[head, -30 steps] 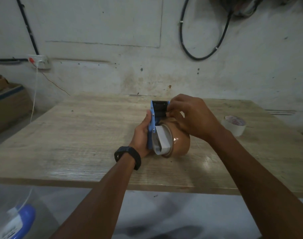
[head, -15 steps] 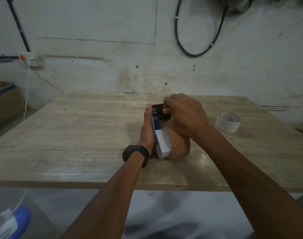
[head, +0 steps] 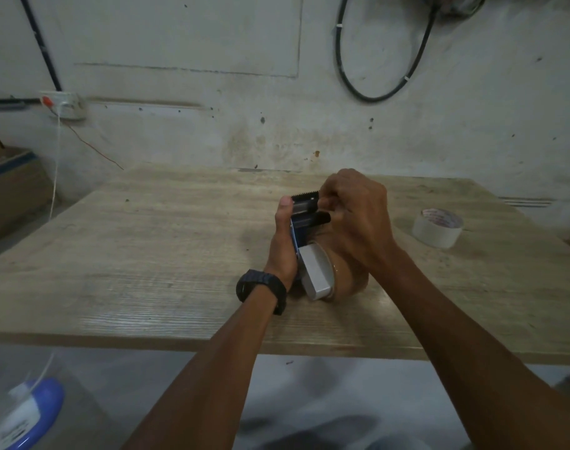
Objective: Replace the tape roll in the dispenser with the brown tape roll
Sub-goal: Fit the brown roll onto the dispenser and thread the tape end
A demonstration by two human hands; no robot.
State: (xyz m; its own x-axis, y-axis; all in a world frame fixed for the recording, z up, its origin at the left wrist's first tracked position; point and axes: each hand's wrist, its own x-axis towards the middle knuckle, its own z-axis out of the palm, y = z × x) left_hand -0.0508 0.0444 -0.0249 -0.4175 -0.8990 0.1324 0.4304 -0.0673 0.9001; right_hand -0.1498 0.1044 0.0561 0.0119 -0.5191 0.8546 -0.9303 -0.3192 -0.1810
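A blue tape dispenser (head: 301, 222) with a black toothed blade at its far end rests over the wooden table (head: 166, 241). The brown tape roll (head: 345, 276) sits on the dispenser's white hub. My left hand (head: 282, 241) grips the dispenser's left side, thumb up along the frame. My right hand (head: 355, 216) is curled over the roll, and its fingers pinch at the black roller near the blade. Whether a tape end is between those fingers is hidden. A white tape roll (head: 438, 227) lies flat on the table to the right.
The table's near edge runs across the lower view. A stained wall stands behind it with a black cable loop (head: 384, 60) and a socket (head: 63, 103). Cardboard boxes (head: 11, 186) sit at the left. A blue and white object (head: 27, 414) lies on the floor at lower left.
The dispenser has tipped lower toward the table and turned more edge-on. My right hand's fingers moved from the top of the blade area down onto the roller.
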